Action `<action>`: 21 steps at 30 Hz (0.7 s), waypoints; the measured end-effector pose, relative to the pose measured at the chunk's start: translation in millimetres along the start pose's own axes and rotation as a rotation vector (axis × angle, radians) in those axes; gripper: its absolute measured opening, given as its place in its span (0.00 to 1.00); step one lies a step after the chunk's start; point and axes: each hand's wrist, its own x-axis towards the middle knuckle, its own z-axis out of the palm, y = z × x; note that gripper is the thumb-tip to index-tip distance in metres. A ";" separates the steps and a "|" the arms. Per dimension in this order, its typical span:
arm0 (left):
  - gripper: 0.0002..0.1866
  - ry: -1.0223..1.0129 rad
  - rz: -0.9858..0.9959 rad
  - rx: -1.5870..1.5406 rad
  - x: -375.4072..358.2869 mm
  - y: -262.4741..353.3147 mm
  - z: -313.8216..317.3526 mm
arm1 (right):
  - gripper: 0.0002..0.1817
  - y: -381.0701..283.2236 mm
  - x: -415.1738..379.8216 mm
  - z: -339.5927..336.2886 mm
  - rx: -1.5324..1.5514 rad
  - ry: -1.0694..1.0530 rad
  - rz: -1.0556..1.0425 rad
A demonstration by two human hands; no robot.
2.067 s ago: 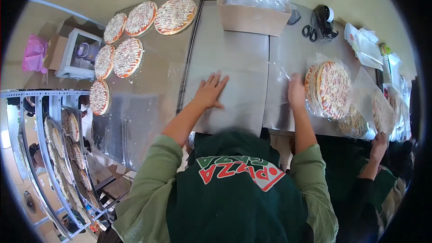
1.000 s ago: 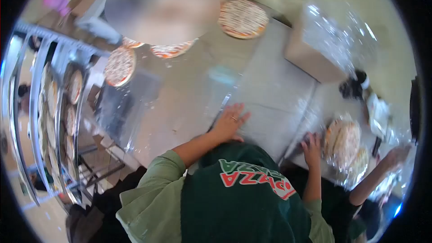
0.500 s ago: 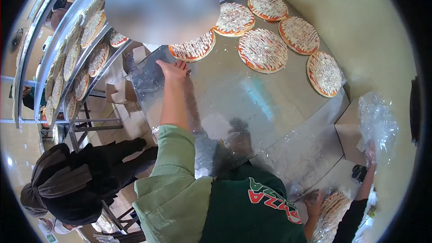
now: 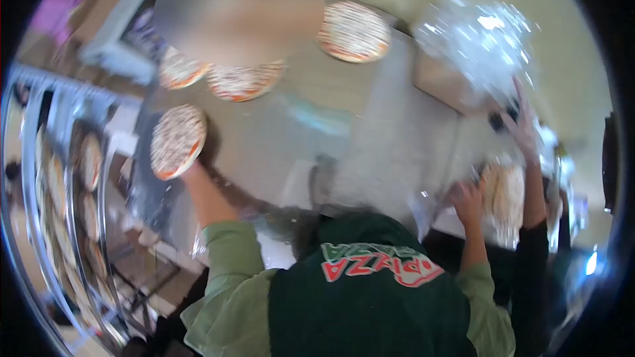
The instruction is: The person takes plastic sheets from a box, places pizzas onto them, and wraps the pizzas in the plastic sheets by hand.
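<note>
A round topped pizza [image 4: 178, 142] rests on my left hand [image 4: 194, 170], which is mostly hidden beneath it. It is lifted over the left side of the grey metal table [image 4: 284, 158], tilted toward the camera. My right hand [image 4: 467, 199] is at the right, blurred, beside a stack of pale pizza bases [image 4: 501, 198] in clear plastic. Whether its fingers grip anything I cannot tell. More pizzas with red sauce and pale shredded topping lie toward the far edge, one pizza [image 4: 355, 32] at the far right and another pizza [image 4: 245, 80] nearer the middle.
A metal rack [image 4: 76, 192] loaded with pizzas stands at the left. At the right, a cardboard box [image 4: 446, 82] carries crumpled clear plastic [image 4: 486, 43]. A co-worker's hand [image 4: 522, 125], with a black sleeve, reaches in beside it. A blurred oval covers part of the far table.
My left hand, free and spread at the table's far left before, now has a pizza on it. The view has swung right. My right hand stays beside the wrapped bases.
</note>
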 end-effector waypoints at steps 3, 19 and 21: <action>0.32 0.455 0.051 0.223 -0.9 -11.9 39.3 | 0.28 17.8 -1.2 19.4 0.125 0.139 -0.008; 0.31 0.239 -1.464 -0.352 -281.9 -401.2 224.7 | 0.26 20.7 -10.4 16.7 0.417 0.197 0.054; 0.30 0.184 -1.539 -0.534 -292.5 -421.3 226.4 | 0.25 22.1 -10.6 14.7 0.431 0.184 0.059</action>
